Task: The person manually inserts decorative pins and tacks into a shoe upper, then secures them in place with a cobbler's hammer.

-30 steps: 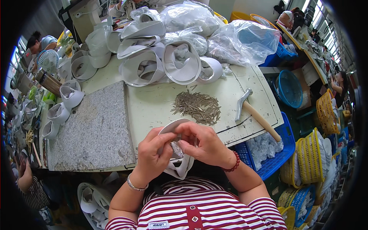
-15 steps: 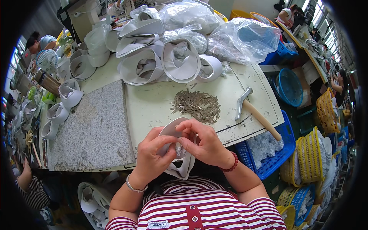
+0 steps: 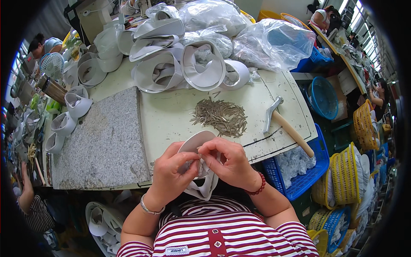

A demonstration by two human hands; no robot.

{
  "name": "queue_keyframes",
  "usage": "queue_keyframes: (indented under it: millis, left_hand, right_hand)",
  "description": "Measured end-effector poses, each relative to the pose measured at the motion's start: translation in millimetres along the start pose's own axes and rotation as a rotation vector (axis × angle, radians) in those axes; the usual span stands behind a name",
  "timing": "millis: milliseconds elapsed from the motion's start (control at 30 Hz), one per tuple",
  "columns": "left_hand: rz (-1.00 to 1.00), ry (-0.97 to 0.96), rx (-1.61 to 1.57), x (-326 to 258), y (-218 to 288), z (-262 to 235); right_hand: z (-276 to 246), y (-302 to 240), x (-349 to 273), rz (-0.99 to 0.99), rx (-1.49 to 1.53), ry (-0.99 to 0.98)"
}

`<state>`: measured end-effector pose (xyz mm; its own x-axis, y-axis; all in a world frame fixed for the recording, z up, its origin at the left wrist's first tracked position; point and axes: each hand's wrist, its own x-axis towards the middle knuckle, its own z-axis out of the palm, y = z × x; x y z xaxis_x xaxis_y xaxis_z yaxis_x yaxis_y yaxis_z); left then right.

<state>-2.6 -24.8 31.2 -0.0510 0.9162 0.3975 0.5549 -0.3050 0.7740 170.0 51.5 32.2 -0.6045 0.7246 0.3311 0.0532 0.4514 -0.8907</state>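
Note:
Close to my body, over the table's front edge, I hold a white sun visor [image 3: 198, 140] with its curved brim upward and its band hanging below. My left hand [image 3: 174, 169] grips the band, thumb and fingers closed. Opposite it, my right hand [image 3: 229, 162] is closed on the visor too, its fingertips pinching near the band's ends. Whether a small piece sits between the fingertips is too hidden to tell. Just beyond the hands lies a pile of thin brownish metal strips [image 3: 219, 116]. A hammer [image 3: 287, 127] with a wooden handle rests to the right.
A grey stone slab [image 3: 102, 143] covers the left of the table. More white visors [image 3: 159, 75] and clear plastic bags [image 3: 274, 45] crowd the back. A blue basket [image 3: 319, 165] stands off the right edge, yellow baskets [image 3: 346, 173] beyond it. A metal flask [image 3: 51, 90] leans at far left.
My right hand's fingers have shifted slightly at the band, bending more over the pinch. The visor stays in about the same place between both hands.

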Motion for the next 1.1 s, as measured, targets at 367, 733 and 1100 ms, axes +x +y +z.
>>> queue_keyframes:
  millis: [367,733,1100]
  left_hand:
    - [-0.012,0.019,0.027,-3,0,4]
    - [-0.025,0.176,-0.183,-11,-5,9]
    - [-0.112,0.318,-0.297,-13,7,31]
  right_hand:
    - [5,-2,-2,0.007,-0.056,0.050]
    - [12,2,-5,-0.288,-0.585,0.116]
    - [13,-4,-10,-0.392,-0.765,0.244]
